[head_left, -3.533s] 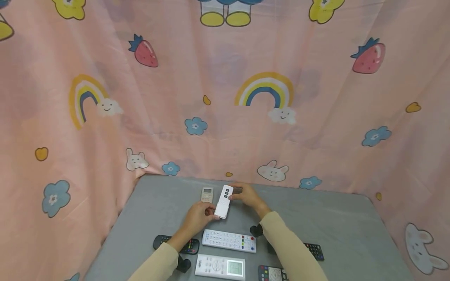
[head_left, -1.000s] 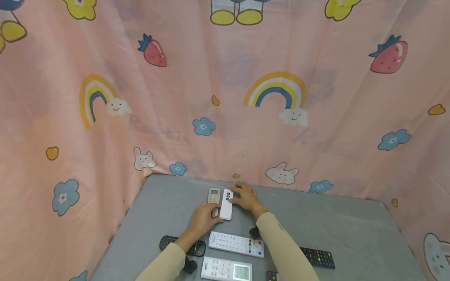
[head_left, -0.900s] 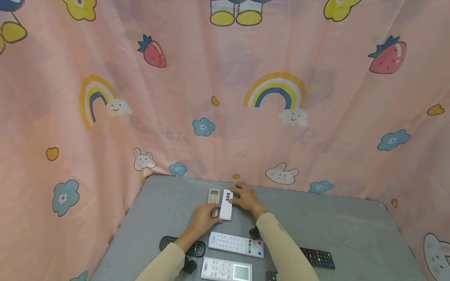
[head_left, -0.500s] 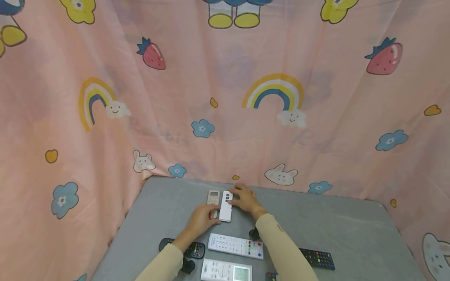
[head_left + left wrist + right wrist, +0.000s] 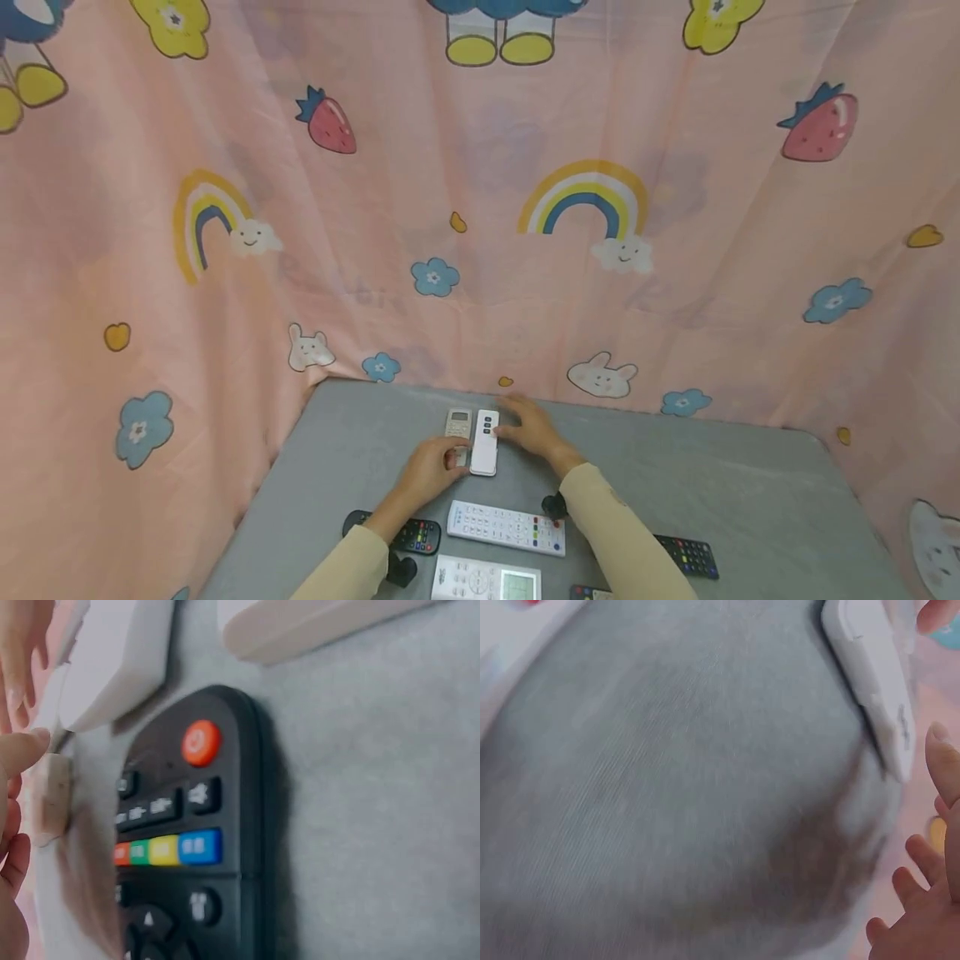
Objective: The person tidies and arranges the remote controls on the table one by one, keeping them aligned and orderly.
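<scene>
A slim white remote control (image 5: 484, 450) with a few dark buttons lies at the far side of the grey table, alongside a beige remote control (image 5: 459, 423) with a small screen. My left hand (image 5: 427, 471) is over the lower part of the beige remote, hiding some of it. Its thumb points toward the white remote's near end. To the right is my right hand (image 5: 536, 429), its fingers spread beside the white remote. The right wrist view shows a gap between the right thumb (image 5: 943, 761) and the white remote (image 5: 874, 682).
Nearer me lie a long white remote (image 5: 506, 527), a white remote with a display (image 5: 476, 577) and a black remote (image 5: 418, 536) partly under my left forearm. Another black remote (image 5: 688, 557) is right of my right sleeve. A pink patterned curtain (image 5: 480, 317) hangs behind the table.
The white remote, tilted and held between both hands earlier, has been lowered and straightened beside the beige one. My right hand has let go and drawn slightly right; the left thumb has slid off its end.
</scene>
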The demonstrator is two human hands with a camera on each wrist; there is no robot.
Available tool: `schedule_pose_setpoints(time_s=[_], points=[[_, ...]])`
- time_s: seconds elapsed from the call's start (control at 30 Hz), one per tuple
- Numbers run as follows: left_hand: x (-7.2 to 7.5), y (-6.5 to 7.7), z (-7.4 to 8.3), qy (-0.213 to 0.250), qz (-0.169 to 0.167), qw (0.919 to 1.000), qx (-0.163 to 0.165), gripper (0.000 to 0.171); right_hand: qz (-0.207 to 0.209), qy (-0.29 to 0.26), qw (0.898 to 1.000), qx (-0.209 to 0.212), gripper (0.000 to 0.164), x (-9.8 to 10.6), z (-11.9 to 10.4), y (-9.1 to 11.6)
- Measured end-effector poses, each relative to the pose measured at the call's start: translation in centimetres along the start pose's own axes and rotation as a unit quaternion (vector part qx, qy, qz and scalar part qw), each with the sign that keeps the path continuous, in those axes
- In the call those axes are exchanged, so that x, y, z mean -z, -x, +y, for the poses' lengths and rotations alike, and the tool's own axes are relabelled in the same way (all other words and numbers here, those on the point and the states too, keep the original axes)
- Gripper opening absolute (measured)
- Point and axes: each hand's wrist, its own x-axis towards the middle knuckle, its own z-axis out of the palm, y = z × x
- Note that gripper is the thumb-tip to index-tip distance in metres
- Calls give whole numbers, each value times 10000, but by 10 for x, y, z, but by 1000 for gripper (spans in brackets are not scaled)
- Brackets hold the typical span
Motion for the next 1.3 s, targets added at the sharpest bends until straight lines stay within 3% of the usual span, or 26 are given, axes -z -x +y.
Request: schedule_pose_setpoints(time_s=[0.2, 0.37, 0.57, 0.73, 0.9, 1.13, 1.3], points=[[8, 15, 0, 833, 62, 9962, -264, 33, 52, -227, 9993, 279, 66, 25, 1, 31], [18, 31, 1, 1142, -412, 9922, -276, 32, -79, -380, 9987, 333, 68, 40, 6, 75], [22, 50, -1, 760, -758, 9935, -387, 49, 249, 153, 9987, 424, 66, 43, 18, 135], [21, 59, -2, 560, -946, 9937, -212, 57, 430, 787, 9950, 438, 67, 31, 24, 170], [20, 60, -2, 467, -1215, 9915, 8, 61, 384, 885, 9952, 189, 70, 17, 24, 183], [19, 64, -5, 532, -1449, 9880, 38, 68, 160, 1158, 9930, -161, 67, 9, 26, 186], [15, 67, -9, 539, -1456, 9879, 16, 60, -147, 1176, 9925, -310, 66, 10, 24, 185]])
